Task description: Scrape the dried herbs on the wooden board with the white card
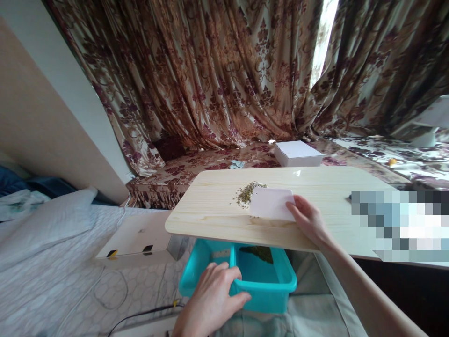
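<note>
My right hand (308,217) pinches the edge of a thin white plastic card (271,204), held low over a light wooden tabletop (210,187). Against the card's left side lies a small heap of green and pale dried seeds or grains (246,193), partly covered by the card. Below the table's near edge is a turquoise two-compartment bin (268,292). My left hand (220,290) is closed over its front rim by the divider, thumb on the outside. Dark green grains (261,253) lie in the bin's right compartment; a few pale bits show in the left one.
A white box (298,152) stands behind the table, before patterned curtains (228,70). On the bed at left are a white carton (136,236), a pillow (52,220) and loose cables (140,313). A blurred-out patch covers the table's right end.
</note>
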{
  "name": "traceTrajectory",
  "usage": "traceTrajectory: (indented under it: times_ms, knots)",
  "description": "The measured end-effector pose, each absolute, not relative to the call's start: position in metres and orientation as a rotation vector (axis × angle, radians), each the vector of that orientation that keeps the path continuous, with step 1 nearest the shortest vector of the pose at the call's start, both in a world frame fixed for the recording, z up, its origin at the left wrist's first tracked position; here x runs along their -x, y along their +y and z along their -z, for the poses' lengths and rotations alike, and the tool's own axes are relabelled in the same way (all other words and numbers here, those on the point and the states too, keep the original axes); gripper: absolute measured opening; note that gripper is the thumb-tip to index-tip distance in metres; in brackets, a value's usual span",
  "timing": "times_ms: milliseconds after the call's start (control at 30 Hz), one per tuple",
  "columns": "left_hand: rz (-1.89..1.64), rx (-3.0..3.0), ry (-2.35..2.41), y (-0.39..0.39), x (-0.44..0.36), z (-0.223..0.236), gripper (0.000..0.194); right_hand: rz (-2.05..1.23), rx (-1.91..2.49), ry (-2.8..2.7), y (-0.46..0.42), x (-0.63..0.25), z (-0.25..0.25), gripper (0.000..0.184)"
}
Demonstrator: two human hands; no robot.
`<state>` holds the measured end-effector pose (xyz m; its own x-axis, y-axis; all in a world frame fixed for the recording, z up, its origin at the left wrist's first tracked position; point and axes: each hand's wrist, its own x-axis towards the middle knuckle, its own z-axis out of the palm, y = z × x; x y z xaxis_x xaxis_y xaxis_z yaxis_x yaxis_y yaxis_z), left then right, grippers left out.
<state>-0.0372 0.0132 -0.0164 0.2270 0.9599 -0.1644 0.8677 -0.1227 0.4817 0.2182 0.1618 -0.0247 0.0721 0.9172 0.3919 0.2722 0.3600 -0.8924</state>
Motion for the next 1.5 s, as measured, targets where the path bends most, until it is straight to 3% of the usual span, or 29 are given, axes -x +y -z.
traceTrajectory:
  times_ms: [233,833,1200,1500]
  knots:
    - [-0.278,-2.027,1.688,0.015,0.039,0.021,0.016,-0.750,1.148,-1.418,0.159,-0.217,0.021,0.017]
    - [-0.186,-1.949,1.713,0.018,0.035,0.018,0.022,-1.184,1.123,-1.513,0.133,-0.215,0.015,0.038]
    - [-0.037,-2.018,1.678,0.031,0.037,0.032,0.026,-0.767,1.169,-0.979,0.142,-0.221,0.018,0.033]
    - [-0.123,-2.098,1.650,0.032,0.031,0.031,0.029,-0.675,1.180,-1.022,0.153,-0.229,0.031,0.032]
